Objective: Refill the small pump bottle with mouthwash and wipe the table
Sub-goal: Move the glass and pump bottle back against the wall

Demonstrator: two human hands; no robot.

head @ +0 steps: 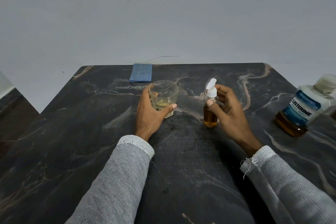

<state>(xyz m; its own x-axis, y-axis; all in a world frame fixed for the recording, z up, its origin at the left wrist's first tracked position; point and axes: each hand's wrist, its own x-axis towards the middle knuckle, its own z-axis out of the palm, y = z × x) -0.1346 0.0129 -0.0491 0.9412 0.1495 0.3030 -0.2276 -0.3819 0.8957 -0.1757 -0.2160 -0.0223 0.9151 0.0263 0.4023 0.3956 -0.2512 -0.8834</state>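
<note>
Pump bottle (210, 109) stands upright on the table (181, 169), center-right, pump head fitted, amber liquid roughly two-thirds up; it is held by the right hand (231, 112), thumb on the front, fingers curled behind. Glass (163, 98), just left of it, is gripped by the left hand (151, 112); a little yellowish liquid remains inside. Risks, as judged: narrow bottle could be tipped if released carelessly; glass residue could be slopped out if lifted fast; mouthwash bottle (305, 107), near the right table edge and tilted by lens view, could be knocked by a sleeve. Blue cloth (141, 72) lies folded at the far edge, untouched. Count: two hands, one pump bottle, one glass, one mouthwash bottle, one cloth.
</note>
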